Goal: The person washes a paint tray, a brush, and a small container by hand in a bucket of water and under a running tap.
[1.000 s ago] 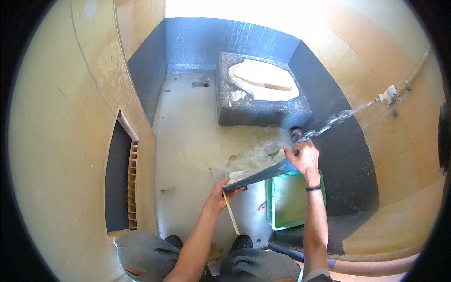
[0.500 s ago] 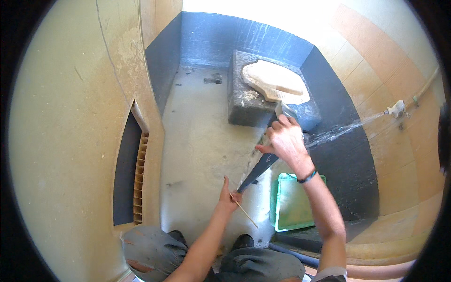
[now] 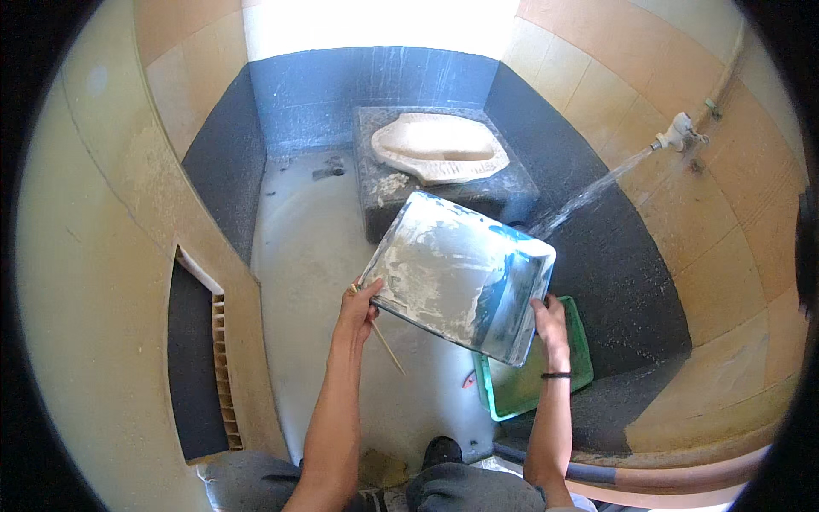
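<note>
A rectangular dark blue tray (image 3: 439, 277) is tilted in front of me, its inside facing me and streaked with whitish residue, with water pooled toward its right end. My left hand (image 3: 361, 309) grips the tray's left corner, thumb over the rim. A thin pale stick (image 3: 390, 350) is also held in that hand and points down to the right. On the opposite end, my right hand (image 3: 550, 324) is closed on the rim. The fingers under the tray are partly hidden. Beyond the right end, a water stream (image 3: 589, 196) comes down.
An open tap (image 3: 676, 133) juts from the right wall. A squat toilet (image 3: 439, 141) is set in a raised block (image 3: 384, 218) at the back. Below the tray, a green basin (image 3: 582, 346) stands on the wet floor (image 3: 316, 247), near a small reddish object (image 3: 468, 379).
The tray has turned from edge-on to showing its inside. My left hand has risen and moved left; my right hand has shifted from its far end down to the right rim.
</note>
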### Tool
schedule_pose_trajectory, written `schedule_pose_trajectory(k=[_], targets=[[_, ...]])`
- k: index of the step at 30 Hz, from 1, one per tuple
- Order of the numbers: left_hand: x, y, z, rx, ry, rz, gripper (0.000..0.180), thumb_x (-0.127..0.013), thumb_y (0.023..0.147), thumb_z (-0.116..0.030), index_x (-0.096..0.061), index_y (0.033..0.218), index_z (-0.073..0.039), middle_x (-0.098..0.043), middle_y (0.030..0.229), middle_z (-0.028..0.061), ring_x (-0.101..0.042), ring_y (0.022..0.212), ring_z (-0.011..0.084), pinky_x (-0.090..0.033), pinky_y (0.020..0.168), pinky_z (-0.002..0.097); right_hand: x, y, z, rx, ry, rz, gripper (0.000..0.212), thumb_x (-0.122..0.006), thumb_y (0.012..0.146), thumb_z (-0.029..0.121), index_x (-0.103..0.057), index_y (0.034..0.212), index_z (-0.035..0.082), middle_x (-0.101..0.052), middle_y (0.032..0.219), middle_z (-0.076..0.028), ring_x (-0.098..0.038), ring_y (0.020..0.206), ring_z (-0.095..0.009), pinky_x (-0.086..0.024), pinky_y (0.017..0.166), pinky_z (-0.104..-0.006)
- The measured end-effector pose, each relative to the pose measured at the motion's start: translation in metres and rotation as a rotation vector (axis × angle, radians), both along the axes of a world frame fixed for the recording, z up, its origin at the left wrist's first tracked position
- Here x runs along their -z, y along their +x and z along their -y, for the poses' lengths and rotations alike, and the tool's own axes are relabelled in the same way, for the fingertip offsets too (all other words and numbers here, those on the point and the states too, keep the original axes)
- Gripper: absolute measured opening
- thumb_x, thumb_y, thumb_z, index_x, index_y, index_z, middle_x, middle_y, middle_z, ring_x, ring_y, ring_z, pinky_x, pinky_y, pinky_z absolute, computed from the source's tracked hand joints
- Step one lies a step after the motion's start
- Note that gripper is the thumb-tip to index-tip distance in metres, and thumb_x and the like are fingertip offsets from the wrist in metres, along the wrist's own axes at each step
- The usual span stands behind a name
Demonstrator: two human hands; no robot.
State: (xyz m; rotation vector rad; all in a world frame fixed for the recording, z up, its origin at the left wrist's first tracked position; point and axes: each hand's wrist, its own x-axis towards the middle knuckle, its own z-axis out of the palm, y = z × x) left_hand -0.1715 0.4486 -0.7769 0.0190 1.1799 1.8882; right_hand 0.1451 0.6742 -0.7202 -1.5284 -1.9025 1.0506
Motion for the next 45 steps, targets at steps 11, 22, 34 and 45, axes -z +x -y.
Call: schedule_pose_trajectory(k=[11,22,34,45], targets=[[0.027,0.084,-0.127,0.331,-0.507,-0.523,0.097,-0.087,0.075,-0.052,-0.044,0.147,-0.002,-0.065,0.092,0.0069,-0.059,0.068,0.0151,-0.042,0.05,0.0279,0.059,0.01,-0.038,0.189,-0.327,-0.463,0.046,-0.054,0.098,0.016,-0.039,0.133,-0.009,-0.061,0.121,-0.024,-0.068,0.102,-0.035,-0.065,0.071,-0.0499],[0.037,0.179,-0.145,0.273,-0.279,-0.021,0.058,-0.08,0.081,-0.034,-0.053,0.127,-0.011,-0.063,0.091,0.0041,-0.061,0.069,0.0165,-0.038,0.047,0.0297,0.045,-0.011,0.034,0.619,-0.393,-1.034,0.07,-0.065,0.09,0.006,-0.017,0.141,0.002,-0.045,0.137,-0.021,-0.056,0.118,-0.036,-0.065,0.077,-0.0589],[0.014,0.163,-0.117,0.233,-0.174,-0.015,0.026,-0.061,0.083,-0.032,-0.052,0.103,-0.018,-0.05,0.084,-0.001,-0.048,0.059,0.011,-0.031,0.045,0.0263,0.03,-0.025,0.026,-0.051,0.457,0.373,0.084,-0.055,0.099,0.046,-0.022,0.158,-0.003,-0.021,0.164,-0.026,-0.02,0.153,-0.041,-0.015,0.122,-0.0616],[0.021,0.154,-0.045,0.22,-0.225,0.083,0.029,-0.063,0.081,-0.037,-0.055,0.1,-0.016,-0.053,0.083,-0.0002,-0.052,0.064,0.0124,-0.035,0.051,0.0281,0.082,-0.074,-0.08,-0.294,0.515,0.691,0.092,-0.039,0.098,0.067,-0.024,0.159,0.001,-0.023,0.167,-0.019,-0.018,0.155,-0.037,-0.01,0.121,-0.0651]])
